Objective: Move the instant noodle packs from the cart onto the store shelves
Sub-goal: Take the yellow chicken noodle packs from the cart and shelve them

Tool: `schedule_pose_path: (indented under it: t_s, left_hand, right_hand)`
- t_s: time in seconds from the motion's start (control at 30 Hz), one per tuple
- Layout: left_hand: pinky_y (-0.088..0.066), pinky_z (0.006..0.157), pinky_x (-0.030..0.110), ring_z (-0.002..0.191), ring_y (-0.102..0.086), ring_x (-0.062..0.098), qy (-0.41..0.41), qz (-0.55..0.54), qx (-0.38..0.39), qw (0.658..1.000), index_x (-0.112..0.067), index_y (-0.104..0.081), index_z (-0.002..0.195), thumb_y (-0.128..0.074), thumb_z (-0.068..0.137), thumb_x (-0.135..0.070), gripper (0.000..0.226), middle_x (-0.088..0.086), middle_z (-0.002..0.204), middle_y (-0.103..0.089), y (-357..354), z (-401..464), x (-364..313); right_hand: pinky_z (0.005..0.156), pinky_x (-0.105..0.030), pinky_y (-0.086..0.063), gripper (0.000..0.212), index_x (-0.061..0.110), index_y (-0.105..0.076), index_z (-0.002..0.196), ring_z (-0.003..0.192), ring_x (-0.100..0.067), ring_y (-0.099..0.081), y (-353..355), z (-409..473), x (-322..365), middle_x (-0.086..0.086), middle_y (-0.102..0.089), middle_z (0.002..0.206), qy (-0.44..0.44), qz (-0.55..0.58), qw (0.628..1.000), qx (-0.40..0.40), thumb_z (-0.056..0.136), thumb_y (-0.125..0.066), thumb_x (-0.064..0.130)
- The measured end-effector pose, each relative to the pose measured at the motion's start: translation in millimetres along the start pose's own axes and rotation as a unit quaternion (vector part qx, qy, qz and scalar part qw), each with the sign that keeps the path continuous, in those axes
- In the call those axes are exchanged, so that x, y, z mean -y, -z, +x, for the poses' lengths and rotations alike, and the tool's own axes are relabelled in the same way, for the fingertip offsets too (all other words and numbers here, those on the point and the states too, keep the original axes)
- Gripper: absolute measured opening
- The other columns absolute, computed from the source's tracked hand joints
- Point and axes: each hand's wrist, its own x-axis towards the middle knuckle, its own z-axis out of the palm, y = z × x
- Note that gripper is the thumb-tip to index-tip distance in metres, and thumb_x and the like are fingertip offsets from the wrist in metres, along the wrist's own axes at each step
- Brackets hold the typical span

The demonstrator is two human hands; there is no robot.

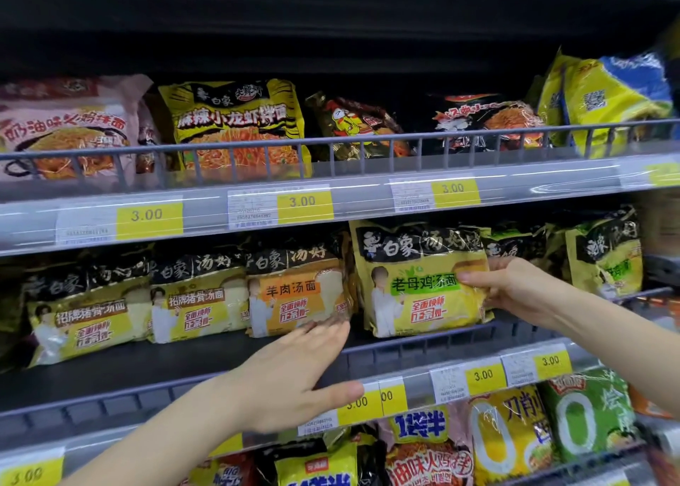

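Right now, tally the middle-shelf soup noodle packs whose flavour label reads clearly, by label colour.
Brown-label packs: 2
Orange-label pack: 1
Green-label pack, gripped by the right hand: 1
Total: 4

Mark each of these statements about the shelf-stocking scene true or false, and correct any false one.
1. The right hand grips the yellow pack with the green label by its right edge. True.
2. The left hand holds a pack. False: it is open and flat, fingers reaching toward the orange-labelled pack.
3. The readable price tags show 3.00. True.
4. The held pack sits on the top shelf. False: it is at the middle shelf, below the rail of the upper one.
5. The cart is visible. False: only shelves show.
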Motion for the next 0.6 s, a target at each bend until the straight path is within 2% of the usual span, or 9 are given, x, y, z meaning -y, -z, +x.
schedule_pose_path:
  t_s: [0.17, 0.37, 0.5, 0.6]
  left_hand:
    - [0.013, 0.107, 0.014, 0.13, 0.019, -0.007, 0.005, 0.002, 0.005, 1.0, -0.022, 0.011, 0.148, 0.0, 0.066, -0.078, 0.1, -0.016, 0.152, 0.014, 0, 0, 0]
    - [0.014, 0.106, 0.014, 0.128, 0.019, -0.008, 0.004, 0.007, 0.001, 1.0, -0.022, 0.012, 0.148, 0.0, 0.065, -0.078, 0.101, -0.019, 0.144, 0.019, -1, 0, -2]
    - [0.014, 0.106, 0.013, 0.128, 0.017, -0.008, 0.007, 0.005, -0.002, 1.0, -0.021, 0.011, 0.149, 0.0, 0.065, -0.078, 0.101, -0.02, 0.146, 0.014, -1, 0, -3]
    - [0.013, 0.107, 0.015, 0.129, 0.015, -0.007, 0.009, 0.003, -0.001, 1.0, -0.02, 0.009, 0.149, 0.0, 0.065, -0.078, 0.103, -0.013, 0.153, 0.012, -1, 0, -3]
  right_hand:
    - [0.059, -0.025, -0.059, 0.013, -0.002, -0.066, 0.091, 0.065, -0.02, -0.073, 2, 2, -4, -0.013, -0.075, 0.077, -0.024, -0.023, 0.999, 0.011, 0.078, -0.067, 0.0]
    - [0.056, -0.022, -0.056, 0.012, -0.003, -0.065, 0.092, 0.066, -0.018, -0.072, 4, 1, -4, -0.013, -0.075, 0.076, -0.046, -0.068, 0.996, 0.034, 0.082, -0.067, 0.003]
    - [0.058, -0.021, -0.053, 0.018, -0.003, -0.067, 0.092, 0.065, -0.015, -0.071, 6, -2, -1, -0.009, -0.075, 0.076, -0.042, -0.158, 0.986, 0.036, 0.08, -0.071, 0.011]
    - [0.053, -0.017, -0.048, 0.019, 0.004, -0.069, 0.077, 0.056, -0.01, -0.066, 5, -9, 6, -0.002, -0.073, 0.065, -0.035, -0.254, 0.966, 0.015, 0.078, -0.075, 0.022]
